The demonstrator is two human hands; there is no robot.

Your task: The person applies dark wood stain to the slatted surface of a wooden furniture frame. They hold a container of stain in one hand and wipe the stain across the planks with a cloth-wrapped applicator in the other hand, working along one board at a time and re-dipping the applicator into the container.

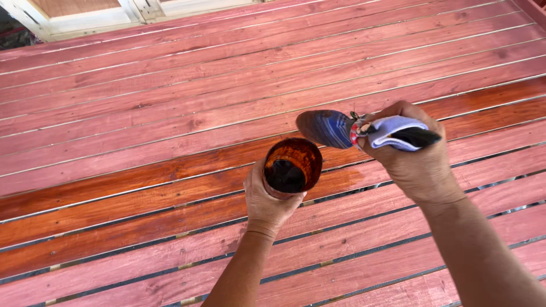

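Varnish cup (292,166), centre frame, sits clasped in the left hand (266,203); the right hand (410,152) grips a cloth-wrapped brush (335,128). A few centre planks (142,187) look glossy and coated, apparently; the paler boards (170,68) remain.

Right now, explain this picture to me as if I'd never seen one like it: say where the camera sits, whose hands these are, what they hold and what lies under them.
There is one picture, taken by a camera on a person's head, looking down at their own two bare hands. No machine is involved.

The left hand holds a small cup with dark liquid in it and orange-brown stain on its inner wall. The right hand grips a brush whose handle is wrapped in a pale cloth; the bristles point toward the cup, just above its rim.

Below is a surface of reddish wooden planks with gaps between them. A few planks near the cup are darker, glossy orange-brown; the others look pale and dull.
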